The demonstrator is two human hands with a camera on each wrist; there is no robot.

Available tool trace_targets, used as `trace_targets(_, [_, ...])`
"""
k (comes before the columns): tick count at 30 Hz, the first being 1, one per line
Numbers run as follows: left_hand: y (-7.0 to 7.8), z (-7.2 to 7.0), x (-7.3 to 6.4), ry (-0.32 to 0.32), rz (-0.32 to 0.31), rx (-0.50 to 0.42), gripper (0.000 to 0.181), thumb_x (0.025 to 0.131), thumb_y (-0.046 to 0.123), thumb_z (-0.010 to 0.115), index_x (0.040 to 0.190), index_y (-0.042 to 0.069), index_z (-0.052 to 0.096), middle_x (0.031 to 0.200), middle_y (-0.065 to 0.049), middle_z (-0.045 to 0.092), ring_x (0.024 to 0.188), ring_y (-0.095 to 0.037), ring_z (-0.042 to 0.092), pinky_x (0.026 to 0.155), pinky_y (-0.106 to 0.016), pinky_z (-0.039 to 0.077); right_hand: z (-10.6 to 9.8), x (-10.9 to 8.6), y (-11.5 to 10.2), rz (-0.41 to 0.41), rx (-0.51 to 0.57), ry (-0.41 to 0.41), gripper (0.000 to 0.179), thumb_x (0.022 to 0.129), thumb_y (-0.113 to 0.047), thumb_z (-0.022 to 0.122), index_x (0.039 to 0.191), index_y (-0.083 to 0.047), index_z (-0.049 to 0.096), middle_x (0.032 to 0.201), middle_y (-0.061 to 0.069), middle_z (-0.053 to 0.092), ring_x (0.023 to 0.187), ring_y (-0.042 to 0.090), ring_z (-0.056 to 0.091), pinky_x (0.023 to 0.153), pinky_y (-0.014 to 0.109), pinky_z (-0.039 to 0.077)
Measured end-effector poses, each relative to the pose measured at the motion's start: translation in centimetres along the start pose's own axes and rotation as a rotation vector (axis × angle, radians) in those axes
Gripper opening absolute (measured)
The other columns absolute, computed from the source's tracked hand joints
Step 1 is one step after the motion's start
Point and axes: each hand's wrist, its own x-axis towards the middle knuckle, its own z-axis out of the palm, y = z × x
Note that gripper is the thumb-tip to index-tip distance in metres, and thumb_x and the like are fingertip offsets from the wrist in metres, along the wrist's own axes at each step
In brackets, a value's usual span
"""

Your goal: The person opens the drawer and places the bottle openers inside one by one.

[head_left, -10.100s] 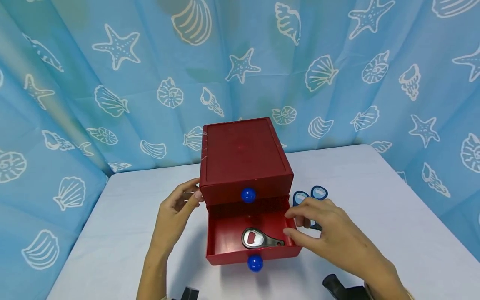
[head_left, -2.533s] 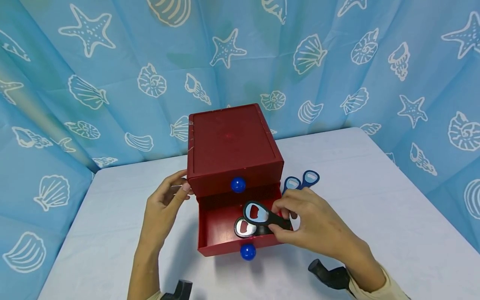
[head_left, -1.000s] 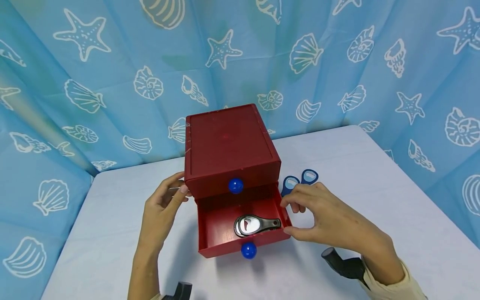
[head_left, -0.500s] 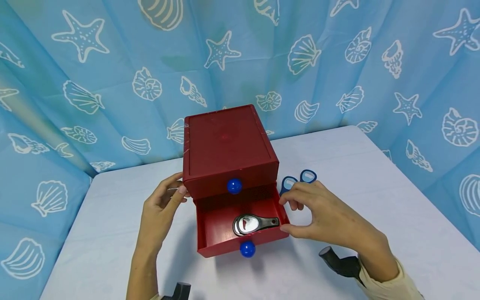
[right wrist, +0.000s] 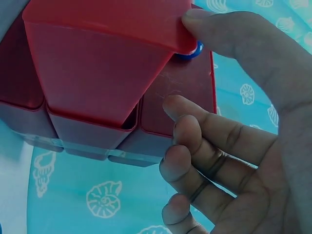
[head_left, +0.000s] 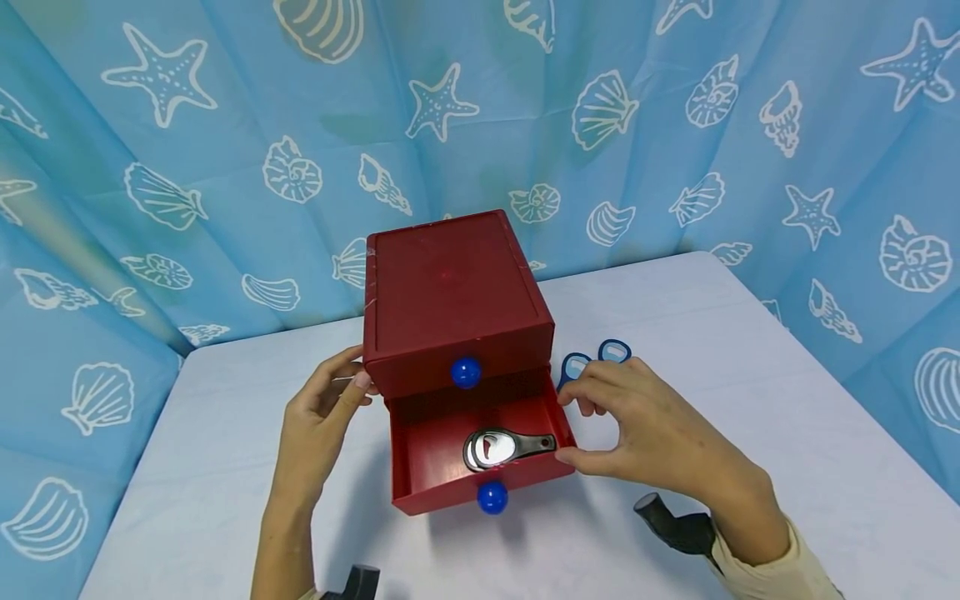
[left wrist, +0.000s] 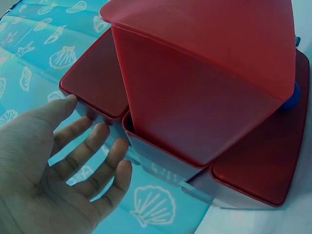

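Plainly, the right hand (head_left: 622,417) has its thumb on the front right corner of the drawer (head_left: 435,446) and its forefinger by the side rim, the fingers apart from the thumb with no tool between them. At the left side of the box (head_left: 450,283) is the left hand (head_left: 318,417), its fingers loose and spread; whether it presses, I cannot tell. To work the drawer well, I would brace the box with that left hand and load the drawer square to its front — force on one corner alone may skew it.

Inside, toward the right and front, the top opener (head_left: 517,446) overlaps the lower opener (head_left: 469,454); a smooth, even motion should keep them from sliding. Past the right hand, on the bench (head_left: 675,317), lie a near blue opener (head_left: 566,372) and a far blue opener (head_left: 603,350), their handles hidden.

Only the head view shows what the drawer holds. The right wrist view shows the bent fingertips and a blue knob (right wrist: 191,51) just by the thumb — and the left wrist view bares the left fingers, partly hidden from above
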Motion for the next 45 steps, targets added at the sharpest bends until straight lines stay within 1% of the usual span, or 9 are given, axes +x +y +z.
trace_targets(4, [0.2,0.1,-0.1,0.006,-0.003,-0.007,0.039,0.101,0.022,0.061,0.140,0.020,0.058,0.115,-0.005,0.064,0.103,-0.022,0.065,0.089,-0.025,0.054,-0.1,-0.1,0.1,-0.003,-0.020,0.018,0.047,0.066,-0.040,0.094,0.102,-0.022,0.070,0.091,-0.013,0.056,0.089,0.006,0.048,0.068,0.028,0.050])
trace_targets(7, [0.4,0.1,-0.1,0.008,0.001,-0.013,0.039,0.101,0.021,0.061,0.140,0.020,0.058,0.115,-0.005,0.064,0.103,-0.022,0.065,0.089,-0.025,0.054,0.0,0.0,0.2,-0.015,-0.048,0.053,0.047,0.064,-0.040,0.095,0.100,-0.022,0.070,0.089,-0.013,0.056,0.087,0.006,0.048,0.066,0.028,0.049])
trace_targets(14, [0.1,0.2,-0.1,0.004,0.000,-0.012,0.040,0.101,0.021,0.061,0.141,0.020,0.057,0.115,-0.006,0.063,0.103,-0.021,0.065,0.089,-0.025,0.054,0.8,0.5,0.7,-0.044,-0.052,0.101,0.037,0.070,-0.037,0.092,0.095,-0.021,0.071,0.086,-0.013,0.054,0.084,0.007,0.048,0.066,0.028,0.048])
trace_targets(18, [0.0,0.2,0.0,-0.001,0.001,-0.013,0.040,0.101,0.022,0.061,0.141,0.020,0.057,0.116,-0.006,0.063,0.103,-0.021,0.065,0.089,-0.025,0.054,1.0,0.5,1.0,-0.053,-0.054,0.164,0.040,0.067,-0.035,0.094,0.096,-0.020,0.071,0.087,-0.011,0.055,0.084,0.007,0.049,0.065,0.029,0.048])
trace_targets(23, [0.3,0.3,0.2,0.011,-0.008,-0.033,0.038,0.100,0.024,0.064,0.138,0.024,0.059,0.114,-0.003,0.064,0.103,-0.022,0.065,0.089,-0.026,0.054,1.3,0.7,1.4,-0.079,-0.040,0.230,0.042,0.066,-0.031,0.095,0.098,-0.018,0.071,0.087,-0.008,0.055,0.083,0.007,0.049,0.066,0.029,0.046])
trace_targets(30, [0.3,0.4,0.2,-0.001,-0.010,-0.014,0.039,0.101,0.024,0.062,0.140,0.021,0.058,0.115,-0.005,0.064,0.103,-0.022,0.064,0.089,-0.025,0.053,1.9,0.8,1.5,-0.043,-0.010,0.251,0.041,0.068,-0.031,0.094,0.099,-0.019,0.070,0.086,-0.009,0.053,0.082,0.007,0.048,0.065,0.028,0.045])
trace_targets(35, [0.1,0.4,0.1,0.009,-0.016,-0.016,0.039,0.100,0.024,0.063,0.139,0.022,0.059,0.115,-0.004,0.064,0.103,-0.022,0.065,0.088,-0.025,0.054,2.4,0.9,1.7,-0.029,0.007,0.258,0.039,0.069,-0.029,0.093,0.097,-0.019,0.068,0.084,-0.009,0.052,0.081,0.007,0.048,0.066,0.029,0.046])
trace_targets(45, [0.2,0.2,0.0,0.006,-0.008,-0.023,0.038,0.101,0.022,0.062,0.139,0.020,0.059,0.114,-0.006,0.064,0.102,-0.021,0.065,0.088,-0.024,0.053,3.5,1.6,1.8,-0.023,0.020,0.328,0.037,0.069,-0.027,0.093,0.095,-0.017,0.069,0.082,-0.008,0.053,0.079,0.008,0.051,0.067,0.031,0.046])
